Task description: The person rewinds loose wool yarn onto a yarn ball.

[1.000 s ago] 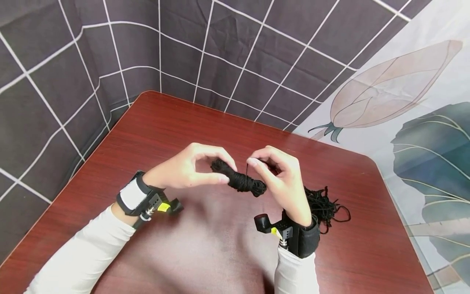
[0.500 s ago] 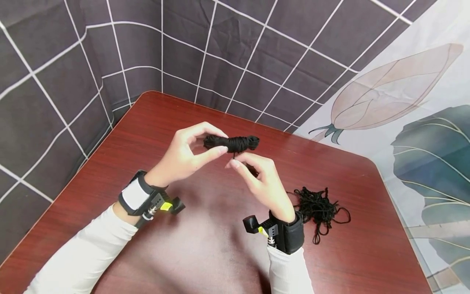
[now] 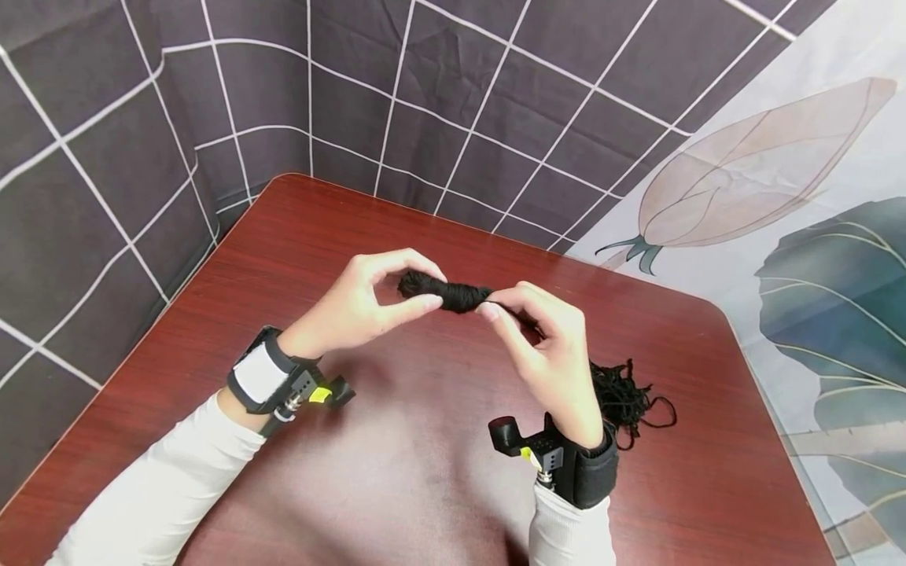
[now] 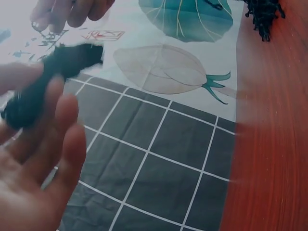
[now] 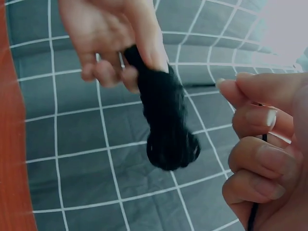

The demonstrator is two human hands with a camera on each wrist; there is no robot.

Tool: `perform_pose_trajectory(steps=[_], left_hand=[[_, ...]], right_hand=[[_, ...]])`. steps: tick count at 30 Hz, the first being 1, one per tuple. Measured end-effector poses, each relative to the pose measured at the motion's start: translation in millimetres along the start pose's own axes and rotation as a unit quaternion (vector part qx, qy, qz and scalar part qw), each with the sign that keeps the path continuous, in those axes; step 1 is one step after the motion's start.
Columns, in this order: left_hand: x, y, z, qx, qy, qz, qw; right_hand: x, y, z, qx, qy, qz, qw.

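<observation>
In the head view my left hand (image 3: 361,303) holds a bundle of black cord (image 3: 460,296) by its left part, between thumb and fingers. Turns of cord wrap tightly around the bundle's middle. My right hand (image 3: 548,346) is just right of the bundle. The right wrist view has its thumb and forefinger pinching a single strand (image 5: 201,85) that runs taut to the bundle, whose looped end (image 5: 172,151) points down there. From the pinch, the cord passes on under the curled fingers of that hand. The left wrist view also has the bundle (image 4: 31,98), blurred, in the left hand.
A loose tangle of black cord (image 3: 626,397) lies on the red-brown table (image 3: 701,479), partly behind the right wrist. A dark gridded cloth (image 3: 453,102) hangs beyond the far edge, with a pale leaf-printed cloth (image 3: 729,283) at the right. Each wrist wears a strapped camera.
My right hand went from the bundle's far right to below it, then back up to its right side with the strand. The bundle rose, levelled out, then dropped slightly in my left hand.
</observation>
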State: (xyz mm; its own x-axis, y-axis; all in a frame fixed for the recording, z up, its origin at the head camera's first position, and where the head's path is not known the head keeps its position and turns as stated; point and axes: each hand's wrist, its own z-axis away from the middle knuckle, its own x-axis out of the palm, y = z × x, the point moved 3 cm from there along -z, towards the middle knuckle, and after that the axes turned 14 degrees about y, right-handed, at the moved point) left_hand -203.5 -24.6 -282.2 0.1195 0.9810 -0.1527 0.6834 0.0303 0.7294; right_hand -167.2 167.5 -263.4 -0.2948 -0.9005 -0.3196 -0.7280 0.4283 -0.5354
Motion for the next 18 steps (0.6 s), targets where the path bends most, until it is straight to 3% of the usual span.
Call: perform_pose_trajectory(steps=[5,9,13,18], left_hand=[[5.6,5.0,3.8,0.021,-0.093,0.044,0.9945],[9.8,2.2,8.4,0.003,-0.138,0.106,0.9847],[12.4,-8.6,12.1,-0.027,-0.136,0.171,0.9755],[12.7,-12.4,10.7,-0.038,-0.085,0.214,0.9724]], right_hand=[[-9,1,-3,0.004,0.028,-0.02,0.999],[-9,9,-2,0.013,0.023,-0.034,0.999],[-1,21,0,0.023,0.001,-0.048,0.999],[16,33,6,0.032,-0.04,-0.05,0.997]])
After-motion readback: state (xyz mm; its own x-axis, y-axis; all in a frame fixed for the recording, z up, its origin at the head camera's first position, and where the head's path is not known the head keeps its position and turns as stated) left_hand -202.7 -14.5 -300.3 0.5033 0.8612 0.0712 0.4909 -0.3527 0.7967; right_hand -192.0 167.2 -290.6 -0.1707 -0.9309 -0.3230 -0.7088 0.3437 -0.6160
